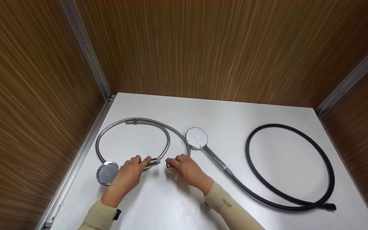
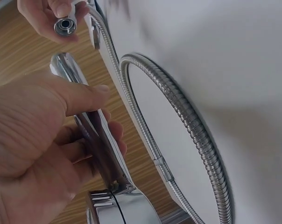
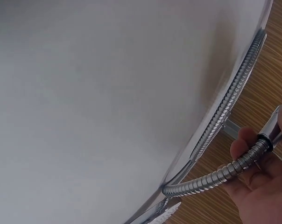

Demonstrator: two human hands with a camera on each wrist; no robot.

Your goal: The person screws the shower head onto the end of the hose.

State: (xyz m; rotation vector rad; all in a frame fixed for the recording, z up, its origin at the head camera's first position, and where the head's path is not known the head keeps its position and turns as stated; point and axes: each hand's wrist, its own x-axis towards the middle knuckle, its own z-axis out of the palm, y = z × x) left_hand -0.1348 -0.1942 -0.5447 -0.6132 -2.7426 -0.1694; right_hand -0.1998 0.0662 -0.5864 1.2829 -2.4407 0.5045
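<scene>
My left hand (image 1: 129, 172) grips the handle of a chrome hand shower (image 1: 108, 174), thumb along one side and fingers curled round the other. The shower's round head lies to the left, and the handle's bare end (image 2: 61, 60) points toward my right hand (image 1: 188, 171). That hand pinches the chrome connector (image 2: 65, 26) of a flexible metal shower hose (image 3: 215, 179). The connector's open, ringed mouth shows in the left wrist view. A small gap separates connector and handle end. The rest of the metal hose loops over the table behind both hands.
On the white table (image 1: 171, 204), a second hand shower (image 1: 196, 138) with a white spray face lies right of the metal hose. Its handle joins a black hose (image 1: 331, 172) coiled at the right. Wood-grain panels (image 1: 203, 48) stand at the back and sides.
</scene>
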